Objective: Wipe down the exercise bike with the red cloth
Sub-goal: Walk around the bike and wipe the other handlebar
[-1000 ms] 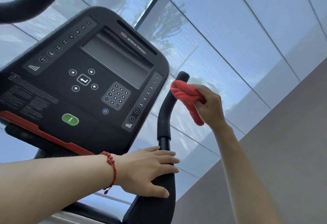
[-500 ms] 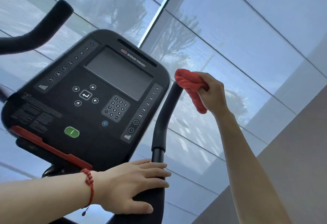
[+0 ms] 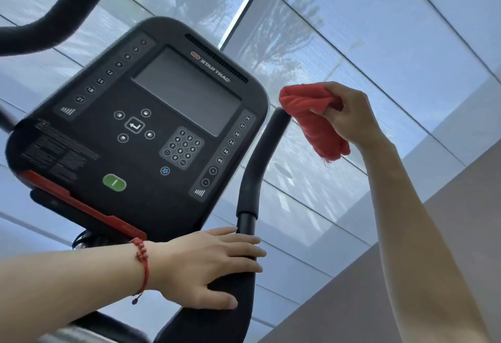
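Note:
The exercise bike's black console [image 3: 151, 136] fills the left and middle, with a grey screen, keypad and green button. To its right rises the black right handlebar [image 3: 254, 169], curving up to a rounded tip. My right hand [image 3: 349, 114] is shut on the bunched red cloth [image 3: 311, 120], held just right of and slightly above that tip; the cloth's lower end hangs free. My left hand [image 3: 214, 266], with a red string bracelet on the wrist, rests flat on the lower part of the same handlebar, fingers draped over it.
The left handlebar [image 3: 62, 14] arcs across the top left. A red ledge [image 3: 81, 207] runs along the console's lower edge. Behind the bike are large windows with translucent blinds [image 3: 379, 44]. A grey wall [image 3: 406, 275] occupies the lower right.
My right hand has lifted the red cloth up and slightly right, off the handlebar tip, which now shows bare. My left hand stays on the lower bar. The view has shifted a little.

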Demonstrator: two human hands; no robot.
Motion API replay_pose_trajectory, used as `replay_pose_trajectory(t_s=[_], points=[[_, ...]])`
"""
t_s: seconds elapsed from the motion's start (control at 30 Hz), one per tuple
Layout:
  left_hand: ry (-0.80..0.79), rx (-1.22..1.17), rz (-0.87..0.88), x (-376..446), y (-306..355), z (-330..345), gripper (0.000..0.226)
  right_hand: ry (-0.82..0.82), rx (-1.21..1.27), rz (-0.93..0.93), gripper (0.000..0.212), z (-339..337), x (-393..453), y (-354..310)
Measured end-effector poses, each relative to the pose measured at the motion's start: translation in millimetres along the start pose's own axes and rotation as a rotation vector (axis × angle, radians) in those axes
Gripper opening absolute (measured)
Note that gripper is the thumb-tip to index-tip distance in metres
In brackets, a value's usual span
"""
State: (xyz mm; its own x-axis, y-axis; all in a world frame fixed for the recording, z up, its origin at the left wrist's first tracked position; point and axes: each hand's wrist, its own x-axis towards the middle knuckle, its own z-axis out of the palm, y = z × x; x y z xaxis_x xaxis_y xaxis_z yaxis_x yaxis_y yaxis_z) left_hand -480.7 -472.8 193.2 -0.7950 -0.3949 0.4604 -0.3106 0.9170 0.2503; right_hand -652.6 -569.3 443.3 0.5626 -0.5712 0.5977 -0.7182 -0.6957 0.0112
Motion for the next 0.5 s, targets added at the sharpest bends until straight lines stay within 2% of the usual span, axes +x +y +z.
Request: replay_pose_trajectory(t_s=[0.07, 0.2, 0.33, 0.5], points=[[-0.005, -0.003, -0.003, -1, 1, 1, 0.056, 0.026, 0.000, 0.008, 0.035, 2, 9, -1], [-0.001, -0.003, -0.002, -2, 0, 1, 0.057, -0.078, -0.024, 0.041, 0.035, 19, 16, 1], [0.000, -0.007, -0.004, -1, 0, 2, 0.057, -0.105, -0.009, 0.060, 0.034, 14, 4, 1], [-0.001, 0.013, 0.008, -1, -1, 1, 0.056, -0.033, 0.005, 0.036, 0.032, 13, -22, -5]])
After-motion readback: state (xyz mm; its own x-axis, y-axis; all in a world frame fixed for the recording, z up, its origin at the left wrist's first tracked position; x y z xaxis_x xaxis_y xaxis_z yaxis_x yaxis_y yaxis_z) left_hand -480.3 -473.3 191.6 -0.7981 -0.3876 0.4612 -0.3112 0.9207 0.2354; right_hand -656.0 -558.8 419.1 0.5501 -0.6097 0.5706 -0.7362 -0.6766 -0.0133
